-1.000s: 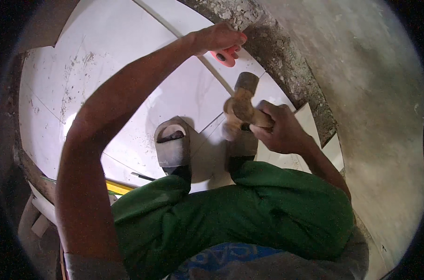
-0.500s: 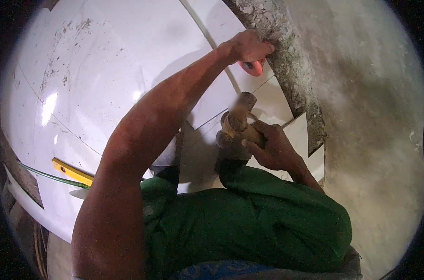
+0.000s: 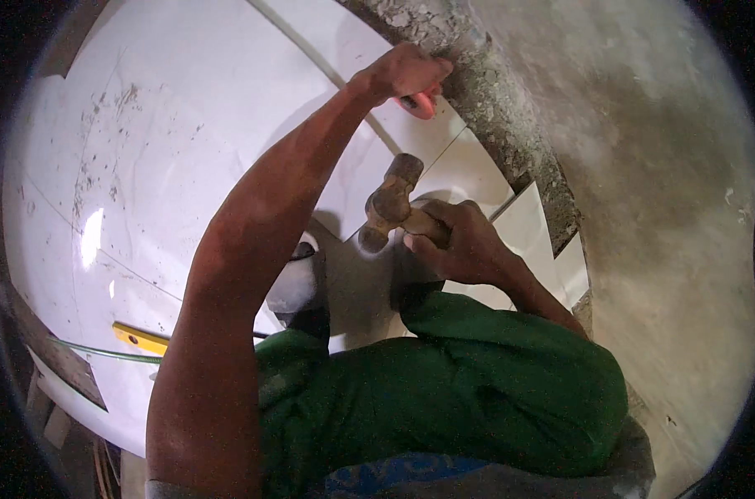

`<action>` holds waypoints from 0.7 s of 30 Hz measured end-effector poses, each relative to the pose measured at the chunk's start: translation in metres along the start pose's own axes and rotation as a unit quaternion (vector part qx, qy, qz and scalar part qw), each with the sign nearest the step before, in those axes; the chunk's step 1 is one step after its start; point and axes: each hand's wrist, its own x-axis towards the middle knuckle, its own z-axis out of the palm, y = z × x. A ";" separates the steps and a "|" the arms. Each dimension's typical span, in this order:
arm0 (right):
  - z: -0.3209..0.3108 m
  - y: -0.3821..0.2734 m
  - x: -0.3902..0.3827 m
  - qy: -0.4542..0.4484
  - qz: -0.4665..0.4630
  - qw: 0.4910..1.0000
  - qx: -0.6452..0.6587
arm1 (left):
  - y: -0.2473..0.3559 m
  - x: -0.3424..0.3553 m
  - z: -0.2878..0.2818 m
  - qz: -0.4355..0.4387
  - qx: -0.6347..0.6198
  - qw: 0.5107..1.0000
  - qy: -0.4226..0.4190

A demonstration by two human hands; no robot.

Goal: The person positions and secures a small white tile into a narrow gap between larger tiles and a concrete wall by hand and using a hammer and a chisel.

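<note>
My right hand point(image 3: 469, 243) is closed round the short handle of a hammer point(image 3: 389, 203). The worn, dusty head of this hammer hangs over the white tiles, between my knees and my outstretched left arm. Farther off, at the tiles' rough right edge, my left hand point(image 3: 406, 70) is wrapped round a chisel-like tool with an orange-red guard point(image 3: 420, 104). The rest of that tool is hidden by my fingers. Beneath both hands lie glossy white floor tiles point(image 3: 219, 100) with thin joints; one wider grey joint runs up toward the far left.
A strip of broken mortar and rubble point(image 3: 498, 116) separates the tiles from a smooth grey wall point(image 3: 643, 166) on the right. Cut tile pieces point(image 3: 523, 224) lie near my right wrist. A yellow level-like bar point(image 3: 140, 338) and a green hose point(image 3: 103, 353) lie at the left.
The hammer head has swung a little left and now shows side-on and sharper. My view has shifted, so both hands appear farther left. Each hand keeps its hold.
</note>
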 end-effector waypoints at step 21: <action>-0.010 0.003 0.022 -0.055 -0.075 0.984 -0.154 | 0.026 0.009 -0.006 -0.229 -0.318 0.918 -0.071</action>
